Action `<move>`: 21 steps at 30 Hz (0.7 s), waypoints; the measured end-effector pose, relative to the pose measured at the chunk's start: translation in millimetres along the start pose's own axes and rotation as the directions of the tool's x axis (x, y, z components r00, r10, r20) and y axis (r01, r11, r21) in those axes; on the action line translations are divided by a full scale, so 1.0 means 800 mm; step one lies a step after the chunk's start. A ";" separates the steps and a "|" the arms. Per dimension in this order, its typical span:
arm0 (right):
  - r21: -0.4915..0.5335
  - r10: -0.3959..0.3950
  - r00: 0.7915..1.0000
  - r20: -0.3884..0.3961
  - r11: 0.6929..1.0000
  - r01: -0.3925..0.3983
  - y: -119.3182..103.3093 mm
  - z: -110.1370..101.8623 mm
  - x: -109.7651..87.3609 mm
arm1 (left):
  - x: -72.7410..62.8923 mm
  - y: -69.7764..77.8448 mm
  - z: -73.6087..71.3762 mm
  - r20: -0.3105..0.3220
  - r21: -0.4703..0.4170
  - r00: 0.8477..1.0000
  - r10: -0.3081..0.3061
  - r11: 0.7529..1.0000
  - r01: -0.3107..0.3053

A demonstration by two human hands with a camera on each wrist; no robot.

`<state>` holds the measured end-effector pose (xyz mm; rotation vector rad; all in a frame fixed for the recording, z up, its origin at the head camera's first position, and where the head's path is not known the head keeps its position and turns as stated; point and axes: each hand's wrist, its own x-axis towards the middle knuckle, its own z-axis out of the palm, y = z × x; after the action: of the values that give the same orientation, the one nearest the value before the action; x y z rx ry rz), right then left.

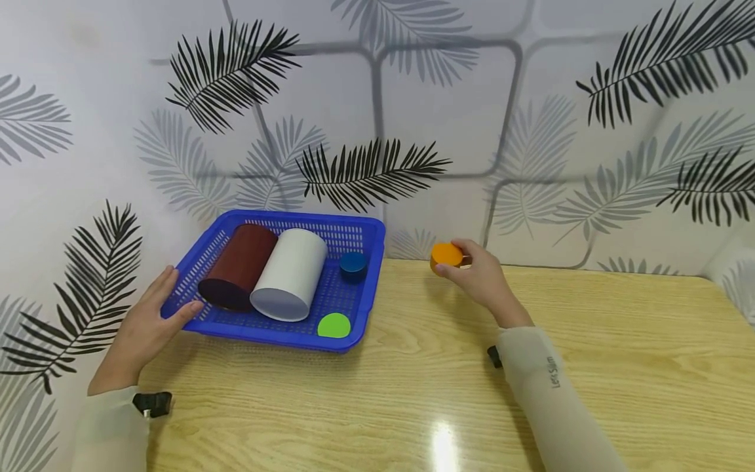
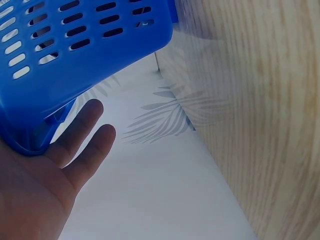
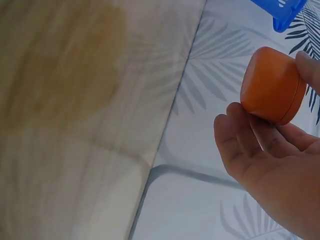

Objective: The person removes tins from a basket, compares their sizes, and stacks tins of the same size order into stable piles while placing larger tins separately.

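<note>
At the left, my left hand (image 1: 144, 328) holds the left rim of a blue plastic basket (image 1: 265, 337), thumb over the rim. Two of its fingers (image 2: 92, 155) reach out straight below the basket wall in the left wrist view. Inside the basket lie a dark red cylinder (image 1: 238, 265), a white cylinder (image 1: 291, 272), a small dark blue round jar (image 1: 353, 265) and a bright green round piece (image 1: 334, 326). My right hand (image 1: 486, 282) pinches a small orange round jar (image 3: 272, 85) between thumb and fingers, above the table to the right of the basket.
A light wood-grain table (image 1: 413, 393) spreads under both arms. Behind it stands a pale wall (image 1: 448, 111) with grey and black leaf prints, meeting the table's back edge close to the orange jar. Light glares off the table's front middle.
</note>
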<state>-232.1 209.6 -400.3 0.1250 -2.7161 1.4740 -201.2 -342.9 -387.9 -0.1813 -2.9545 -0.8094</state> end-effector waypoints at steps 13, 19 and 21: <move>-0.037 0.089 0.996 0.022 0.995 -0.088 0.031 -0.015 0.001 | 0.000 0.000 -0.002 -0.020 -0.014 1.000 0.022 1.000 -0.022; -0.006 0.153 0.986 0.072 0.988 -0.153 0.038 -0.016 0.003 | 0.000 -0.001 -0.001 -0.015 -0.013 1.000 0.016 1.000 -0.016; -0.003 0.168 0.982 0.091 0.986 -0.168 0.039 -0.016 0.004 | 0.000 -0.001 0.000 -0.013 -0.013 1.000 0.012 1.000 -0.013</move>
<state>-238.0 237.3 -419.4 -0.0398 -2.8587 1.5524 -201.4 -343.7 -387.9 -0.1945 -2.9339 -0.8252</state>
